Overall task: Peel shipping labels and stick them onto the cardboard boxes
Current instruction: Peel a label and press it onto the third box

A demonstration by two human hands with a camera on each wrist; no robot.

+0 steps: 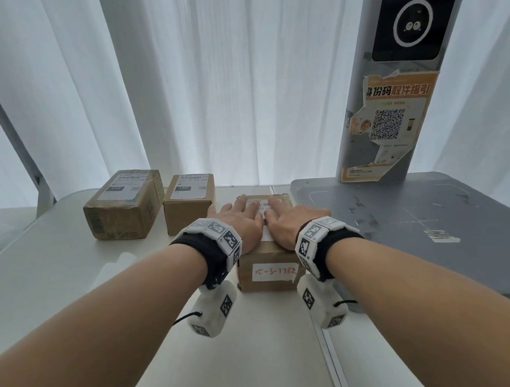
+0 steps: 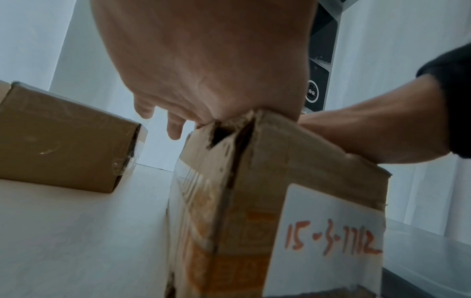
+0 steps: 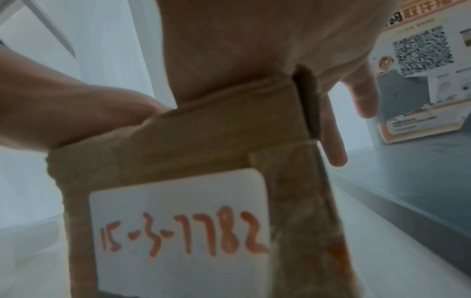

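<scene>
My left hand (image 1: 241, 222) and right hand (image 1: 287, 221) lie flat, fingers straight, pressing the shipping label (image 1: 265, 220) onto the top of the nearest cardboard box (image 1: 266, 263) at the desk's (image 1: 70, 286) middle, hiding most of its print. Only the wrist views show the box's torn top corner (image 2: 224, 131) and clearly the handwritten sticker (image 3: 178, 231); the two labelled boxes (image 1: 122, 205) at ten o'clock appear whole only from the head.
</scene>
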